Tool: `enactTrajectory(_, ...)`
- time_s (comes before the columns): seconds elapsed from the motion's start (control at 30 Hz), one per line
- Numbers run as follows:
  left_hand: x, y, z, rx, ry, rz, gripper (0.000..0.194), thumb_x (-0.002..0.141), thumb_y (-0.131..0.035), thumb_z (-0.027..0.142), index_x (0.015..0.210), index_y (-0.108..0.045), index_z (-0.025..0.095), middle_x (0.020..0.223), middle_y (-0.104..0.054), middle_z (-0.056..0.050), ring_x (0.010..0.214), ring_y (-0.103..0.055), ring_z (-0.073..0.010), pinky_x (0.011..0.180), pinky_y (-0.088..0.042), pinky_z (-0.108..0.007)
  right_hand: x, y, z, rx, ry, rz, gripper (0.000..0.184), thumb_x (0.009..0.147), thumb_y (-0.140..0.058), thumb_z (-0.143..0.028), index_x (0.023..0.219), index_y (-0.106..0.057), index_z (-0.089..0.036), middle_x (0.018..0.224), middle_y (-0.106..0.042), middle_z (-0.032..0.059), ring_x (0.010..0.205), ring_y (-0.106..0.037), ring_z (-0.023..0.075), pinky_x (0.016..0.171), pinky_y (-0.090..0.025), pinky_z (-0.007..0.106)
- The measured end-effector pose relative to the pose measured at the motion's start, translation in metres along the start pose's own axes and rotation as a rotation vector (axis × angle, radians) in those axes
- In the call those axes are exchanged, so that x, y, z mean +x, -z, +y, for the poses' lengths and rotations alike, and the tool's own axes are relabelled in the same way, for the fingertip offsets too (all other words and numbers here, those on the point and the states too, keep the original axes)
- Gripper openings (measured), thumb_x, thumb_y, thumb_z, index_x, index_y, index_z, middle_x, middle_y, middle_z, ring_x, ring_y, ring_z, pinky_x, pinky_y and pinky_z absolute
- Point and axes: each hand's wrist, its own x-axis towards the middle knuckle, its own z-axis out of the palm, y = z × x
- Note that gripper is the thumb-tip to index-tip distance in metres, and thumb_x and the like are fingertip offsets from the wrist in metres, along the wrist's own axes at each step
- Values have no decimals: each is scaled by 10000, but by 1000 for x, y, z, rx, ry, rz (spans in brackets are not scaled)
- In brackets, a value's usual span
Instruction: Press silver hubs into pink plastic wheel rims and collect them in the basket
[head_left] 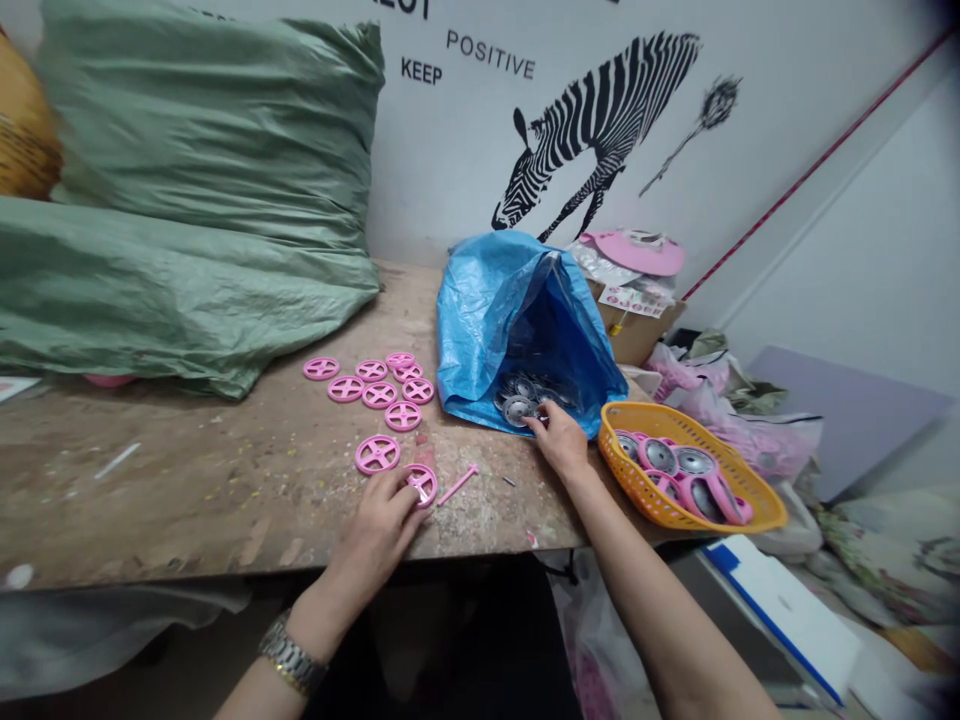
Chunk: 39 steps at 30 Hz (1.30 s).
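My left hand (384, 517) is closed on a pink spoked wheel (422, 484), tilted up off the table near its front edge. Several more pink wheels (377, 455) lie flat just beyond it, and a thin pink rod (457, 484) rests to its right. At the mouth of a blue plastic bag (480, 330), my right hand (559, 437) has its fingertips on a round silver-grey disc (518, 410). Other grey discs are heaped inside the bag. How firmly the right fingers grip the disc is hard to see.
A yellow basket (622, 490) with pink-and-grey wheels stands at the table's right edge. Large green sacks (217, 150) fill the back left. Behind the blue bag is a cardboard box (637, 335) topped with pink pieces. A small metal pin (508, 481) lies near the front.
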Motion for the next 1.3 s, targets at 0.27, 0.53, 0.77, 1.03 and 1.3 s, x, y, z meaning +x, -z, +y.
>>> enactTrajectory(0.27,2,-14,5,182,139,46,343,895,-603,366,1183,-591,179,1221,-580,-153,1144,-535,-327,942,-513,-499,12,6,-16,-52,-45,-34,461,874,-603,-574,1151,-606,-206,1150,-654,111,1076,-592,265,814,-424,331)
enactTrajectory(0.53,6,-20,6,305,150,19,362,908,-571,337,1220,-592,156,1177,-600,-174,1082,-552,-328,929,-508,-484,18,-3,-18,89,-94,-35,281,833,-661,-464,939,-626,-206,969,-691,73,917,-612,236,729,-399,306)
enactTrajectory(0.77,5,-18,3,233,137,31,503,886,-586,300,1337,-490,97,1182,-600,-197,1111,-535,-350,933,-499,-518,16,-1,-7,313,-127,2,228,844,-593,-429,901,-681,-226,853,-722,21,801,-638,199,705,-424,275)
enactTrajectory(1.03,1,-12,-4,134,99,89,490,890,-588,349,1304,-460,120,1144,-628,-169,1034,-619,-308,895,-532,-467,16,0,6,495,-219,104,281,806,-576,-490,787,-642,-217,718,-688,24,730,-633,213,702,-435,296)
enactTrajectory(1.3,1,-11,1,-26,134,201,529,878,-640,352,1313,-395,177,1202,-606,-148,1072,-642,-279,899,-552,-434,11,7,4,794,-357,86,402,659,-627,-609,755,-547,-227,657,-611,12,612,-604,206,612,-424,314)
